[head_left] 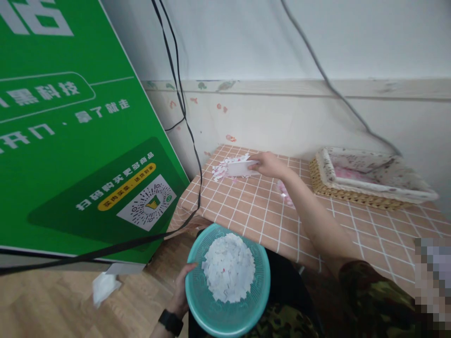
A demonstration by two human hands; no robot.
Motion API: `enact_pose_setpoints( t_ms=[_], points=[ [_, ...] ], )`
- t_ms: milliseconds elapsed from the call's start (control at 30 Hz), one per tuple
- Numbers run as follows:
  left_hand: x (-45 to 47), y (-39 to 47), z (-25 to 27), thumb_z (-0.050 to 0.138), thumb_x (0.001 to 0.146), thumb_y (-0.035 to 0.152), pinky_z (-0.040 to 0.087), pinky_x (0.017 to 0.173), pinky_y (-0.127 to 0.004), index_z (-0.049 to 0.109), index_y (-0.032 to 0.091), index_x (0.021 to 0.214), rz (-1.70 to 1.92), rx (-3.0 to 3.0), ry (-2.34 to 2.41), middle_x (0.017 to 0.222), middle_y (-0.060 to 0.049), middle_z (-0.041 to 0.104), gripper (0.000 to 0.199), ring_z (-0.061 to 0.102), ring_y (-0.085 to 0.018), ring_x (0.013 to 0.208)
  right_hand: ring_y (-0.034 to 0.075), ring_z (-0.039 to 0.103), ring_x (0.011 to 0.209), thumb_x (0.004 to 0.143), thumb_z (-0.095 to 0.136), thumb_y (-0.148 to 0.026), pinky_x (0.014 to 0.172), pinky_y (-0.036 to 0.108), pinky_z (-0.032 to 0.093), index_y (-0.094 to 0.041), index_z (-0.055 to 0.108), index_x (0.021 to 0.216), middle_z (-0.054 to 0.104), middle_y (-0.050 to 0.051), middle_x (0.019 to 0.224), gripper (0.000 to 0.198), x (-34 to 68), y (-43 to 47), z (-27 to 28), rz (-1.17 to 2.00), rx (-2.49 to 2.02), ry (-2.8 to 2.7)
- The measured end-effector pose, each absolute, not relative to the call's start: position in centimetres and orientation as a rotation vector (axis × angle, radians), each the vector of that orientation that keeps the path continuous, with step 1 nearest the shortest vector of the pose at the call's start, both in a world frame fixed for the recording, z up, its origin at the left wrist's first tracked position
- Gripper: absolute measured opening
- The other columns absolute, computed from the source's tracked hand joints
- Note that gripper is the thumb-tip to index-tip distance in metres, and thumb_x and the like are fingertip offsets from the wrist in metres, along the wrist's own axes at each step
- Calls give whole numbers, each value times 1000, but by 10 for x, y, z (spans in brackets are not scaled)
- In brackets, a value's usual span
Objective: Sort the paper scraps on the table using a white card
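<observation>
My left hand [182, 286] grips the left rim of a round teal plastic basket [228, 324], held just below the table's front edge. A heap of white paper scraps [229, 268] lies in the basket. Out over the table, my right hand [267, 164] is closed on the right end of a flat white rectangular piece [243, 168], perhaps card or plastic. That piece stands on edge against a loose pile of white and pinkish paper scraps [220, 170] near the table's far left corner. My right fingertips partly hide its end.
A cloth-lined wicker basket [355, 195] with pink bits inside stands at the table's back right. Pink scraps [284, 193] lie beside my right forearm. A green panel [88, 141] rises at left, with black cables [193, 141] hanging before it. White plastic [104, 287] lies on the floor.
</observation>
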State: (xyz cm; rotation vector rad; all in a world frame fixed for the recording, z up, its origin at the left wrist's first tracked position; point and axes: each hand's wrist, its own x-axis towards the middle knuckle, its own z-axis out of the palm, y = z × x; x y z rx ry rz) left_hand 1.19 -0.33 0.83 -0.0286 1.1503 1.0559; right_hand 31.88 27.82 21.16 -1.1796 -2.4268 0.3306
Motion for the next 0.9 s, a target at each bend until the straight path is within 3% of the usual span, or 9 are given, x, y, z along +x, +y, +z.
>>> enact_pose_setpoints(
  t_ms=[200, 500, 900],
  points=[
    [24, -14, 13, 67, 66, 25, 49, 52, -30, 70, 12, 62, 1013, 19, 1178, 54, -6, 69, 14, 60, -18, 49, 17, 59, 72, 75, 57, -21, 66, 27, 39, -16, 70, 93, 69, 5, 82, 23, 318, 278, 210, 443, -1150, -2444],
    [42, -11, 17, 68, 65, 26, 46, 50, -29, 68, 14, 58, 1005, 28, 1178, 50, -4, 66, 13, 58, -18, 46, 18, 59, 72, 76, 56, -21, 64, 27, 38, -16, 70, 88, 69, 7, 83, 18, 323, 282, 212, 222, -1269, -2422],
    [53, -9, 12, 67, 66, 29, 42, 47, -27, 68, 12, 56, 958, 55, 1150, 48, -4, 64, 20, 54, -14, 43, 17, 61, 71, 74, 60, -22, 65, 27, 43, -15, 71, 94, 71, 6, 85, 24, 321, 286, 206, 436, -1247, -2365]
  ],
)
